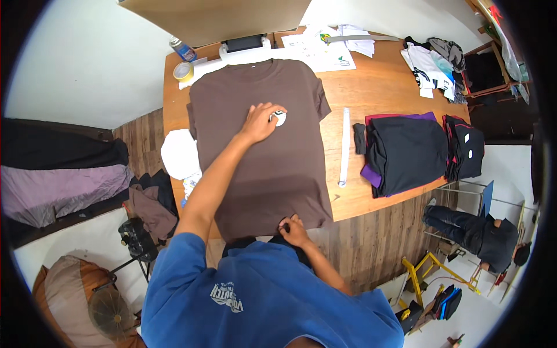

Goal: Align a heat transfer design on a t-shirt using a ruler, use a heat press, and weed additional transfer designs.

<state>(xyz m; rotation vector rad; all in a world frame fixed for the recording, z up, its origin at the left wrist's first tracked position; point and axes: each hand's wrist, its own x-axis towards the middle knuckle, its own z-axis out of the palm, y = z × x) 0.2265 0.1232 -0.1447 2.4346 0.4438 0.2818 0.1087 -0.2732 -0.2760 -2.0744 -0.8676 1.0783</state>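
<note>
A dark brown T-shirt (261,168) lies spread out on the wooden table in front of me, collar at the far end. My left hand (262,122) reaches across and rests on its chest, fingers extended. The fingertips touch a small round white patch (279,118) with a dark mark, partly covered by them. By the shirt's hem, at the near table edge, my right hand (295,231) is closed around a small black object (286,227), too small and covered to name.
Right of the shirt are a white ruler-like strip (345,148) and folded dark garments (406,153). A tape roll (183,71), spray can (183,49) and papers (319,52) sit at the back. White cloth (180,153) lies left. Another person (481,235) stands far right near a yellow frame (415,278).
</note>
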